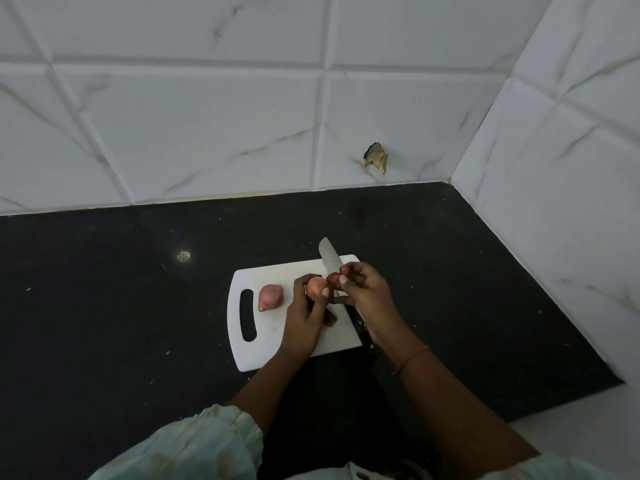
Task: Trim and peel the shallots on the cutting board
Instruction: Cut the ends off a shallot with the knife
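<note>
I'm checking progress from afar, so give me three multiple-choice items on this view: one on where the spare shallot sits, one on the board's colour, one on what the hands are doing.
1. Where does the loose shallot lie?
A. On the cutting board near its handle slot
B. On the dark counter
C. Against the wall tiles

2. What colour is the cutting board?
A. Green
B. White
C. Black

3. What does the left hand hold?
A. The knife
B. Nothing
C. A shallot

Answers: 1 A, it rests on the board beside the slot. 2 B, the board is white on the black counter. 3 C, its fingers curl round a shallot while the right hand pinches a piece at its end.
</note>
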Action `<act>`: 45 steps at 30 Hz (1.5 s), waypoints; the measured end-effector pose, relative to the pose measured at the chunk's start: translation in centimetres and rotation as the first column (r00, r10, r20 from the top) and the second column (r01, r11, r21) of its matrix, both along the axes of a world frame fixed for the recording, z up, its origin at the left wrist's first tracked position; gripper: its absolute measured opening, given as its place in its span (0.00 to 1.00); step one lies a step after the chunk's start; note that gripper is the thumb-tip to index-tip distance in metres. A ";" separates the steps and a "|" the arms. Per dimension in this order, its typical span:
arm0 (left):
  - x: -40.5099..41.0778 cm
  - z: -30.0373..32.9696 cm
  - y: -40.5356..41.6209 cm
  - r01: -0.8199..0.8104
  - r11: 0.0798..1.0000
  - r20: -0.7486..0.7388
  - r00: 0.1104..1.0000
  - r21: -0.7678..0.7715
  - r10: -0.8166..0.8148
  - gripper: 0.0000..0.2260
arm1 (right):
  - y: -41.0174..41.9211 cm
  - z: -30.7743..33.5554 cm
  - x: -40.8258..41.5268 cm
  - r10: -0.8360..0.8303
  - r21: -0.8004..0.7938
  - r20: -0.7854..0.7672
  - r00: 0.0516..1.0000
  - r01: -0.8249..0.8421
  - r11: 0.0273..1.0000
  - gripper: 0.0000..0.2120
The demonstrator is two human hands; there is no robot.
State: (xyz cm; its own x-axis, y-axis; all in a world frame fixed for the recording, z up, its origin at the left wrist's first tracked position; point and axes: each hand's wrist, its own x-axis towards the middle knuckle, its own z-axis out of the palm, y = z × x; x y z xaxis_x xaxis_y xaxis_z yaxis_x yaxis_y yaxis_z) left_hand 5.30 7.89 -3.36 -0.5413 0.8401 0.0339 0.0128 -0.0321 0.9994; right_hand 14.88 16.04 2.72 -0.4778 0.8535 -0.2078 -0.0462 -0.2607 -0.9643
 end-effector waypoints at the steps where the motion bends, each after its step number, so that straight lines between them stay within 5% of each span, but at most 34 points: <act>1: 0.0 0.1 0.0 0.006 1.000 0.004 1.000 0.002 -0.006 0.11 | 0.0 -0.1 0.0 0.000 0.030 0.026 1.000 -0.001 1.000 0.07; 7: 0.2 0.3 -0.1 0.015 1.000 -0.019 1.000 0.013 -0.015 0.16 | -0.7 -0.4 -0.2 -0.034 0.247 0.196 0.980 -0.015 0.969 0.10; 12: 0.0 0.6 -0.3 0.003 1.000 0.003 1.000 -0.009 -0.003 0.14 | -0.9 -0.4 0.8 0.149 0.361 0.276 0.950 -0.246 0.900 0.29; 17: -0.1 0.9 -0.3 0.035 0.999 0.040 0.999 -0.033 -0.034 0.15 | -1.2 -1.1 0.9 0.197 0.522 0.350 0.916 -0.365 0.771 0.25; 20: -0.2 1.0 -0.3 0.046 0.997 0.043 0.998 -0.067 -0.043 0.23 | -1.1 -1.5 0.6 0.127 0.581 0.374 0.918 -0.339 0.740 0.23; 23: -0.1 1.0 -0.3 0.058 0.996 0.081 0.995 -0.061 -0.053 0.27 | -1.0 -1.4 0.5 0.085 0.580 0.371 0.925 -0.303 0.756 0.19; 30: -0.3 1.3 -0.4 0.099 0.992 0.061 0.994 -0.079 -0.094 0.12 | -1.3 -1.4 0.4 0.040 0.547 0.368 0.929 -0.251 0.799 0.12; 39: 0.1 0.9 -0.3 0.101 0.984 -0.085 0.990 -0.146 -0.114 0.14 | -0.1 -0.9 0.2 -0.097 0.457 0.388 0.917 -0.099 0.884 0.04; 45: -1.0 1.1 -0.7 0.059 0.994 0.066 0.996 -0.089 -0.053 0.08 | 1.1 -0.1 0.1 -0.134 0.260 0.357 0.924 0.039 0.965 0.06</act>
